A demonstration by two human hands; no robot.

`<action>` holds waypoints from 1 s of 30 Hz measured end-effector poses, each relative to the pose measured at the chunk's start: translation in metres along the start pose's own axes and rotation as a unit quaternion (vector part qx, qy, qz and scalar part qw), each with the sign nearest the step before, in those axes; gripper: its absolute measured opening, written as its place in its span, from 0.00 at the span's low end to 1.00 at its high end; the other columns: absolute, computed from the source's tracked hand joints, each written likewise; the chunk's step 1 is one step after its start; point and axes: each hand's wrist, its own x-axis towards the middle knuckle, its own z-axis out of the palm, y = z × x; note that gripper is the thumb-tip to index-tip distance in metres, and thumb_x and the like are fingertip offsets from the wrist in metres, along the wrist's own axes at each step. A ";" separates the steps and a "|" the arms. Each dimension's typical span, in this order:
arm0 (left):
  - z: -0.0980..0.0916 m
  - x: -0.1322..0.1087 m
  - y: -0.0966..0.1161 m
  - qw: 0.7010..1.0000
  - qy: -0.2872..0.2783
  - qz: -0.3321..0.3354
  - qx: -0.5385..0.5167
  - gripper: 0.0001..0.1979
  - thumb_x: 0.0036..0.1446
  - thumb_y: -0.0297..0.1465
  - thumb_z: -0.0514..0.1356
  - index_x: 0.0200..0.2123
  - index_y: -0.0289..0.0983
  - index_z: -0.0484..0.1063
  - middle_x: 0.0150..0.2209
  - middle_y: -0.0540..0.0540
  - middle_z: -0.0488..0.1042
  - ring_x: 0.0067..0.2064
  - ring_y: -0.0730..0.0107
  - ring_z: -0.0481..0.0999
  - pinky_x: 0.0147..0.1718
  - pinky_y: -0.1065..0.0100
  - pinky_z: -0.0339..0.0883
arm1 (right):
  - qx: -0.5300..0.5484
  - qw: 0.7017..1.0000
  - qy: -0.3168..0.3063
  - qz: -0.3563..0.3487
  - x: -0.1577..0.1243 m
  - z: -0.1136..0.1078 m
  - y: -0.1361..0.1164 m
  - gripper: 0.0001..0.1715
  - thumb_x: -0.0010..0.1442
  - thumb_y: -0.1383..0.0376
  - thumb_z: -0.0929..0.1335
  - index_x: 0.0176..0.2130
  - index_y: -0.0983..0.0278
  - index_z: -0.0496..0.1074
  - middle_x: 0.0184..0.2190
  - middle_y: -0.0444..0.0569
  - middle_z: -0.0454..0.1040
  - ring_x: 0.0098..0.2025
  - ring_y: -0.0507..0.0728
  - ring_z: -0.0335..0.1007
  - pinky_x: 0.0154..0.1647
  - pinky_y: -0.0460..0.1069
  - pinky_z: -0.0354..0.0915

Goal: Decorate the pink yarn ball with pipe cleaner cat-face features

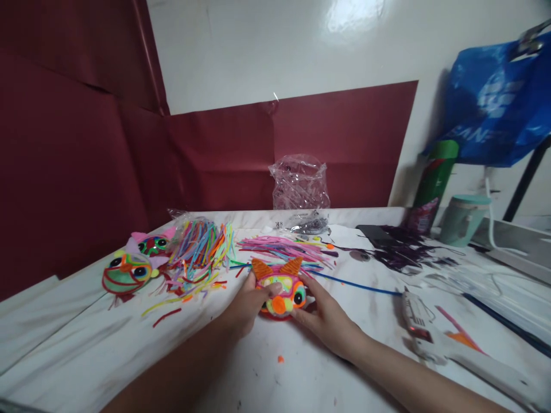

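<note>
Both my hands hold a small round craft cat head (282, 292) made of coloured pipe cleaners, with orange ears, big eyes and an orange pompom nose. It rests on the white table (301, 373). My left hand (247, 304) grips its left side, thumb across the front. My right hand (325, 318) clasps its right side with curled fingers. A long blue pipe cleaner (357, 285) lies just behind it.
Two finished cat heads (129, 272) sit at the left beside heaps of cut pipe cleaners (200, 246). A white glue gun (419, 327) lies at the right. A clear plastic bag (299, 183), a green bottle (430, 183), a teal cup (462, 218) and purple strands stand behind.
</note>
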 end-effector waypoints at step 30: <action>-0.013 0.010 -0.008 0.993 -0.063 0.038 0.091 0.43 0.32 0.25 0.72 0.53 0.38 0.56 0.49 0.39 0.71 0.49 0.54 0.72 0.44 0.62 0.67 | 0.156 0.985 0.003 0.078 0.011 -0.009 -0.010 0.30 0.46 0.56 0.72 0.48 0.65 0.68 0.39 0.50 0.76 0.36 0.58 0.73 0.32 0.50 0.68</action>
